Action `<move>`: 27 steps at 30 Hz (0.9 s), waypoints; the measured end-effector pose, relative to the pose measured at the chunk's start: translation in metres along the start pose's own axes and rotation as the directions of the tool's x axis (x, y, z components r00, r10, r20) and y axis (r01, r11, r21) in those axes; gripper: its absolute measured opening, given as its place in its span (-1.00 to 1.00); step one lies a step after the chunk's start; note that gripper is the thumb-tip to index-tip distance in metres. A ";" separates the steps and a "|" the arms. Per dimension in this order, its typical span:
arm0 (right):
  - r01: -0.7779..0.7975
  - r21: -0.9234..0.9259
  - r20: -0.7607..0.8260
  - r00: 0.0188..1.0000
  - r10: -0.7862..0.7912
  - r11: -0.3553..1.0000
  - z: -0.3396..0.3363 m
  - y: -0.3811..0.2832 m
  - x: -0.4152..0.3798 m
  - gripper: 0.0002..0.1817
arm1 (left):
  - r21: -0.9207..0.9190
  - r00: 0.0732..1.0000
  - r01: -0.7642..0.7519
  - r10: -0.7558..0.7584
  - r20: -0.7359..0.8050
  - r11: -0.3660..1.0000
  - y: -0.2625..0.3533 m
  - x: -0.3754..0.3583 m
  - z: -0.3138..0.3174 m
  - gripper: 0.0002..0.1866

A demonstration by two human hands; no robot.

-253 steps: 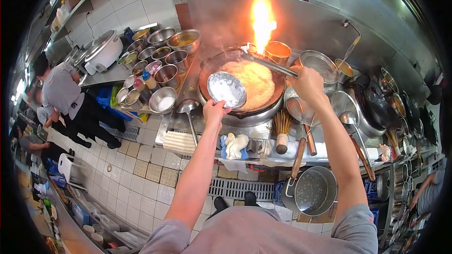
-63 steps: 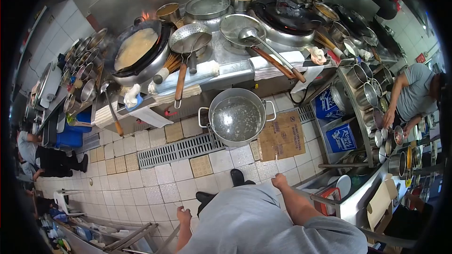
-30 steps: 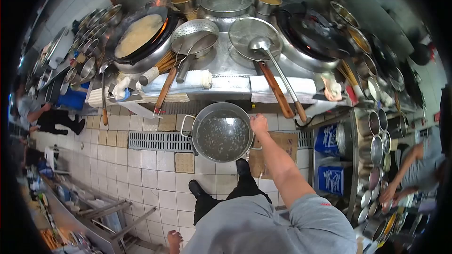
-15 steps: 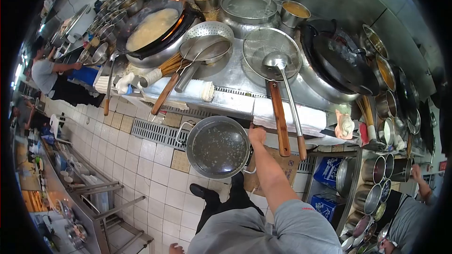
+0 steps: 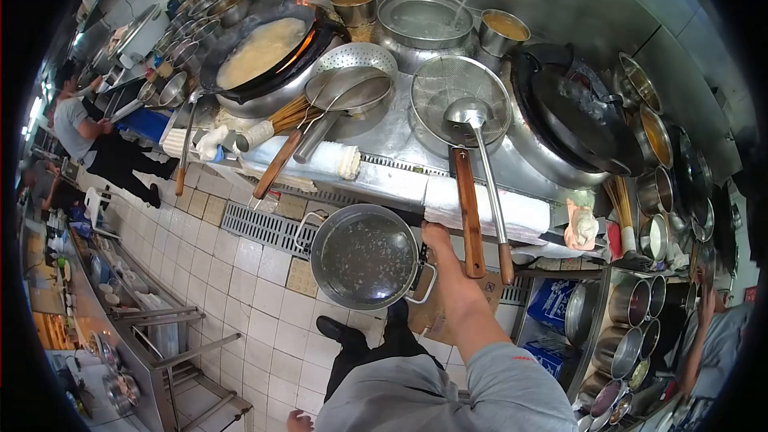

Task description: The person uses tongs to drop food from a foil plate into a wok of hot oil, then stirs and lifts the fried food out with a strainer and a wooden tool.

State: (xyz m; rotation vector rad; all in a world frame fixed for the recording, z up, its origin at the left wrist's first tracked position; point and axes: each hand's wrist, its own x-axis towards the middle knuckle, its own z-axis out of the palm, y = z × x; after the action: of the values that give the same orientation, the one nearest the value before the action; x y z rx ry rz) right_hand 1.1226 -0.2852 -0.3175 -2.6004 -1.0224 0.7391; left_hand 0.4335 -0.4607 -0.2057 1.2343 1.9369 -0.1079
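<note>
My right hand [image 5: 437, 238] is at the front edge of the steel stove counter, fingers curled in below the white folded towel [image 5: 488, 205]; what they hold is hidden. Close to its left is a large two-handled metal pot [image 5: 364, 256] of cloudy liquid with small bits floating in it. Only part of my left hand [image 5: 300, 422] shows at the bottom edge, low by my side, fingers loose and holding nothing. Above my right hand, a wooden-handled mesh strainer [image 5: 432, 100] and a ladle [image 5: 470, 112] lie with their handles over the counter edge.
At the left a wok [image 5: 264, 52] holds pale bubbling liquid, with flames beside it. A dark wok [image 5: 580, 116] sits at the right. Water runs into a round pot [image 5: 424, 20]. Nearby are a perforated ladle [image 5: 372, 60], a steel rack [image 5: 176, 360] and two co-workers.
The view has shifted slightly. My right hand stays at the counter edge. The co-worker at the left has drawn an arm in, and the one at the right has moved.
</note>
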 end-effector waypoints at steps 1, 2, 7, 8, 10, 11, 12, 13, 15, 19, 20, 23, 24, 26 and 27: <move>-0.003 0.000 -0.002 1.000 0.003 1.000 0.003 0.003 0.000 -0.45 | -0.049 1.000 -0.029 0.029 0.000 0.998 0.000 0.001 0.000 -0.64; 0.008 0.002 -0.041 0.999 -0.008 1.000 0.006 0.006 0.001 -0.45 | -0.049 1.000 -0.030 0.031 0.002 0.998 0.000 0.003 0.001 -0.64; 0.005 0.004 0.031 0.999 -0.005 1.000 -0.010 -0.001 -0.007 -0.44 | 0.073 1.000 -0.013 0.012 0.013 0.997 0.010 0.002 -0.001 -0.65; -0.002 0.028 -0.010 1.000 0.003 1.000 -0.011 -0.002 -0.009 -0.44 | 0.071 1.000 -0.013 0.012 0.013 0.997 0.012 0.002 0.000 -0.65; -0.008 0.053 -0.051 0.999 0.011 0.999 -0.012 -0.003 -0.011 -0.44 | -0.099 0.999 -0.003 0.007 0.042 0.995 -0.017 0.015 0.006 -0.65; -0.021 0.071 -0.029 0.999 0.023 0.997 -0.009 -0.001 -0.009 -0.44 | -0.100 0.999 -0.003 0.007 0.041 0.995 -0.029 0.019 0.008 -0.65; -0.034 0.089 -0.008 0.999 0.034 0.995 -0.008 0.000 -0.008 -0.44 | -0.170 0.997 -0.044 0.053 0.049 0.984 -0.033 0.020 0.008 -0.65; -0.033 0.088 -0.008 0.999 0.034 0.996 -0.007 0.002 -0.008 -0.44 | -0.240 0.994 -0.083 0.099 0.054 0.967 -0.037 0.021 0.009 -0.65; -0.015 0.057 -0.004 1.000 0.015 0.998 -0.005 0.004 -0.007 -0.44 | -0.241 0.996 -0.057 0.072 0.053 0.969 -0.040 0.017 0.010 -0.66; -0.011 0.034 -0.002 1.000 0.011 0.999 0.000 0.007 -0.002 -0.45 | -0.224 0.999 -0.003 0.014 0.047 0.975 -0.036 0.013 0.008 -0.65; 0.015 0.030 -0.056 0.998 -0.013 0.999 0.002 0.008 -0.002 -0.46 | -0.224 0.999 -0.002 0.013 0.046 0.974 -0.036 0.013 0.008 -0.65; 0.056 0.018 -0.116 0.992 -0.054 0.998 0.010 0.014 0.003 -0.48 | -0.037 0.993 -0.108 0.110 0.033 0.993 -0.029 0.009 0.006 -0.65; 0.072 0.011 -0.124 0.990 -0.070 0.997 0.013 0.016 0.005 -0.48 | -0.062 0.999 -0.047 0.048 0.021 0.997 -0.021 0.003 0.008 -0.65; 0.070 0.021 -0.116 0.991 -0.067 0.997 0.006 0.013 -0.002 -0.49 | -0.087 1.000 0.014 -0.013 0.013 0.996 -0.011 0.000 0.005 -0.65; 0.071 0.030 -0.109 0.992 -0.067 0.997 0.004 0.013 -0.003 -0.49 | -0.001 0.999 -0.034 0.034 0.029 0.999 -0.009 0.000 0.002 -0.65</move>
State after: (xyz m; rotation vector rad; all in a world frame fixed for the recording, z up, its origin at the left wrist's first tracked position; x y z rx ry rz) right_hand 1.1258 -0.2964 -0.3248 -2.5320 -1.0518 0.5870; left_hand 0.4279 -0.4661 -0.2102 1.2579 1.8902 -0.1076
